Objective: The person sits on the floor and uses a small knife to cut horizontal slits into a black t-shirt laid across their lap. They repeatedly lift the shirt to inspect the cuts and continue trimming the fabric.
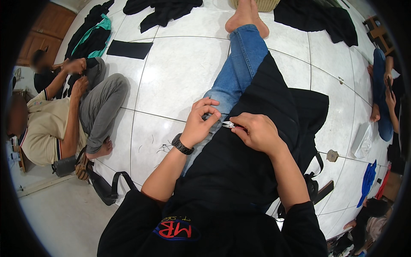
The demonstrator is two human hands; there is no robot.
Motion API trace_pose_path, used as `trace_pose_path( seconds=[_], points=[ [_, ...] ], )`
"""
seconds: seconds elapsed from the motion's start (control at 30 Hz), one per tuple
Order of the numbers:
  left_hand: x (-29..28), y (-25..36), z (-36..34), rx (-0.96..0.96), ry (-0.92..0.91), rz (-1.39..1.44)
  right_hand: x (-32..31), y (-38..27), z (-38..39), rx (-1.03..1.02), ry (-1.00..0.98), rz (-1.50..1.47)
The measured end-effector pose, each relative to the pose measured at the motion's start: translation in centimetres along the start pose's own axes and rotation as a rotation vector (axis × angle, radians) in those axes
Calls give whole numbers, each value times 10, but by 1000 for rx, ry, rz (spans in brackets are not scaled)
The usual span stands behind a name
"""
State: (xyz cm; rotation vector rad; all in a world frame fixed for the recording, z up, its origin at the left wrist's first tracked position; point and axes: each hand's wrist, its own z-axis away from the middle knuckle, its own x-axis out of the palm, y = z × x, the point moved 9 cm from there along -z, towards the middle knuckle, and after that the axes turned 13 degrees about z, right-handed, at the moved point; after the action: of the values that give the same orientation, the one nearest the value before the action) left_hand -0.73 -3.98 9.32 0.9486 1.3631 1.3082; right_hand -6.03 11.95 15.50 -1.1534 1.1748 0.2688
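Note:
Black fabric (pixel 274 96) lies across my lap and over one leg of my blue jeans (pixel 239 68). My right hand (pixel 262 132) is closed around small thread snips (pixel 228 124) with bright metal blades and a bit of red at the handle. The blades point left, just above the fabric. Close by the blade tips is my left hand (pixel 200 123), its thumb and forefinger pressed together; anything pinched there is too small to make out. A dark watch (pixel 183 144) sits on my left wrist.
Thread scraps (pixel 165 148) and a black bag (pixel 112 190) lie on the tiled floor to my left, near a seated person in a beige shirt (pixel 49 128). Right of me are a round brown object (pixel 332 155), a white plastic bag (pixel 363 140) and blue cloth (pixel 367 183).

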Motion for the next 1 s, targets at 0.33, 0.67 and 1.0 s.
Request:
trace_pose_path(
  seconds=[0.33, 0.67, 1.0],
  points=[
    [-25, -8, 7, -9, 158, 329, 2, -3, -3, -38, -18, 1],
    [-133, -84, 127, -425, -3, -528, -38, 47, 22, 260, 443, -686],
    [-73, 8, 30, 210, 275, -215, -48, 70, 25, 281, 574, -797]
  ],
)
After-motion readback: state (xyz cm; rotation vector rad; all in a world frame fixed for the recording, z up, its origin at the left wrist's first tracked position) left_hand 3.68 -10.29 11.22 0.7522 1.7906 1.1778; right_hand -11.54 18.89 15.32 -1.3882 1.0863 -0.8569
